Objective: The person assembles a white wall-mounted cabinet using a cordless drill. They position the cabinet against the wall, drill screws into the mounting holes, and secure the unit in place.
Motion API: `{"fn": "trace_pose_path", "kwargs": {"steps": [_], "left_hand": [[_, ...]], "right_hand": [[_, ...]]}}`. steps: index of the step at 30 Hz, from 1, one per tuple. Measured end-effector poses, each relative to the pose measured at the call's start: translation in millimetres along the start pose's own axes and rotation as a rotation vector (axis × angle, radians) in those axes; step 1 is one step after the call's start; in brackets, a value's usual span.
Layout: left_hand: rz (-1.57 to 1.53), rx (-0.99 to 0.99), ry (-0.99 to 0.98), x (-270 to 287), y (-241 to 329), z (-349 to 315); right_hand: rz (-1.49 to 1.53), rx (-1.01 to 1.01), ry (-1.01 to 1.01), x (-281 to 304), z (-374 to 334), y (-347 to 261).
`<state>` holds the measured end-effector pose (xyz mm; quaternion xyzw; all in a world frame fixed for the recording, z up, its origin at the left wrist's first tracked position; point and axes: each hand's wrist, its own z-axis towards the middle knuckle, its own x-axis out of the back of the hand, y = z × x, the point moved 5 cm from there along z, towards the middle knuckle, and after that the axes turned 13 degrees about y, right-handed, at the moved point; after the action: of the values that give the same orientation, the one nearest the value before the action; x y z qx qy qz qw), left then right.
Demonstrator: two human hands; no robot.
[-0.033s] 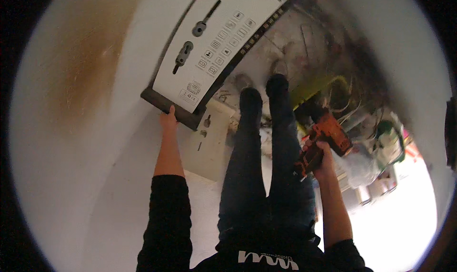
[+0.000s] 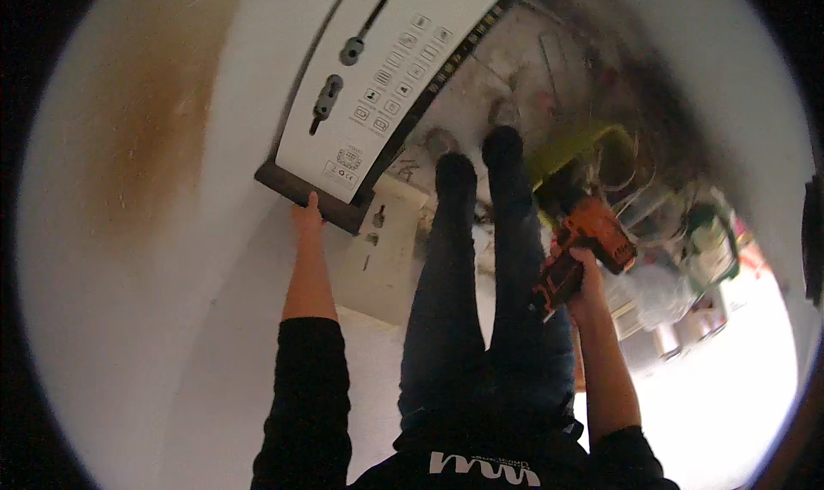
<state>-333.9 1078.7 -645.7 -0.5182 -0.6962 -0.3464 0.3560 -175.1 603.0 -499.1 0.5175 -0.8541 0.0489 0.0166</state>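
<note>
My left hand [image 2: 307,216] grips the near dark end of a long white box [image 2: 330,160], thumb on top and the other fingers hidden beneath it. Grey hardware pictures and rows of small icons cover the box's white face; its side is black. On the right, my right hand [image 2: 584,277] is closed around the handle of an orange and black cordless drill [image 2: 598,232]. The drill's front end points up and left, in front of a yellow-green container, and its tip is hard to make out.
A pale printed panel [image 2: 378,271] lies below the box. Beyond the drill are a yellow-green container [image 2: 592,147], tangled cords, a clear plastic bag [image 2: 661,294] and a green-and-white bundle [image 2: 711,245]. Debris litters the floor around my shoes. A stained white wall [image 2: 163,104] rises on the left.
The view has shifted a little. The far part of the box appears slightly farther left, and my legs slightly farther right. Both hands keep their grips.
</note>
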Motion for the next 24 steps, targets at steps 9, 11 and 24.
{"fn": "trace_pose_path", "kwargs": {"steps": [9,11,24], "left_hand": [[0.574,-1.234,0.312,-59,100,-145],[0.585,-1.451,0.278,-91,118,-167],[0.389,-1.429,0.383,-85,180,-131]], "right_hand": [[0.119,-0.109,0.019,17,20,78],[0.173,-0.104,-0.010,20,25,92],[0.368,-0.159,0.101,94,60,105]]}}
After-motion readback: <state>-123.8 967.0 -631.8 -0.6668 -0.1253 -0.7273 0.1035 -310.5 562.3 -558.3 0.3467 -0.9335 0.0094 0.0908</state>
